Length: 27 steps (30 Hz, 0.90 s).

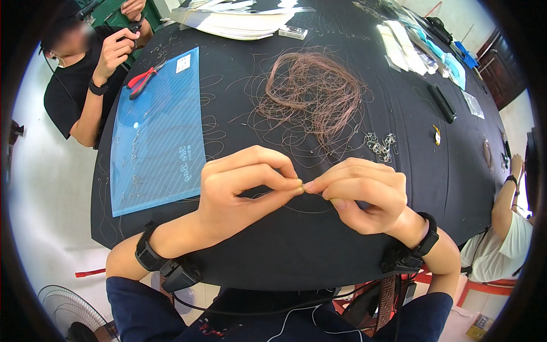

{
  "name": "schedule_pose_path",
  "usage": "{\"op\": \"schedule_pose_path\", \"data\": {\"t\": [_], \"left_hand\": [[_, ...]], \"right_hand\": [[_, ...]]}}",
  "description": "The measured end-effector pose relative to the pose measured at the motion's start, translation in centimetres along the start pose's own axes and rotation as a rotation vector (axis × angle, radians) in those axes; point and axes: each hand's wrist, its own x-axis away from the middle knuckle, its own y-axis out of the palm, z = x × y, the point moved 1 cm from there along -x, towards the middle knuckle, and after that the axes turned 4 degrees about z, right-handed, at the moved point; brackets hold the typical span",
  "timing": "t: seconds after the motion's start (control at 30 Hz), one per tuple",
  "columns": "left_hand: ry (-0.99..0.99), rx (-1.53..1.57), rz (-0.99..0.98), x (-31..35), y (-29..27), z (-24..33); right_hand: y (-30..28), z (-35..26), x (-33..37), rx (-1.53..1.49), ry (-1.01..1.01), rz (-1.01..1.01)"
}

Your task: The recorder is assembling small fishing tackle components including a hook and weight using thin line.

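My left hand [239, 185] is closed in a pinch, thumb against fingertips, in front of my body. Its tips meet those of my right hand [364, 191], which is also pinched. Whatever sits between the fingertips is too small to make out. A thin line [307, 212] curves just below the hands. Beyond them lies a tangled coil of reddish-brown fishing line [310, 97]. Close to my right hand is a small heap of metal fish hooks [380, 146]. A blue file bag [159, 137] lies flat to the left, with thin looped strands along its right edge.
Red-handled pliers [142, 81] rest on the bag. White strips [233, 25] and a small box [293, 32] are at the far side of the black table [273, 245]. A black tube-shaped object [441, 102] lies right. One person sits far left, another far right; a fan [71, 313] stands lower left.
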Motion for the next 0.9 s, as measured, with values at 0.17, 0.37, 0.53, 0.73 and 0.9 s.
{"op": "schedule_pose_path", "data": {"t": [0.17, 0.37, 0.53, 0.73, 0.9], "left_hand": [[-0.014, 0.017, 0.037, -0.10, 0.37, 0.00], [0.021, 0.032, -0.038, -0.24, 0.42, -0.05], [-0.029, 0.046, -0.032, 0.05, 0.18, -0.21], [-0.040, 0.067, -0.018, -0.04, 0.10, 0.03], [-0.022, 0.080, -0.010, 0.03, 0.11, -0.17]], "right_hand": [[-0.16, 0.22, 0.17, -0.055, 0.068, 0.011], [-0.41, 0.21, 0.02, -0.016, 0.072, -0.006], [-0.49, 0.50, 0.27, -0.271, 0.191, -0.058], [-0.31, 0.49, 0.41, -0.307, 0.233, -0.052], [-0.24, 0.44, 0.42, -0.308, 0.253, -0.056]]}}
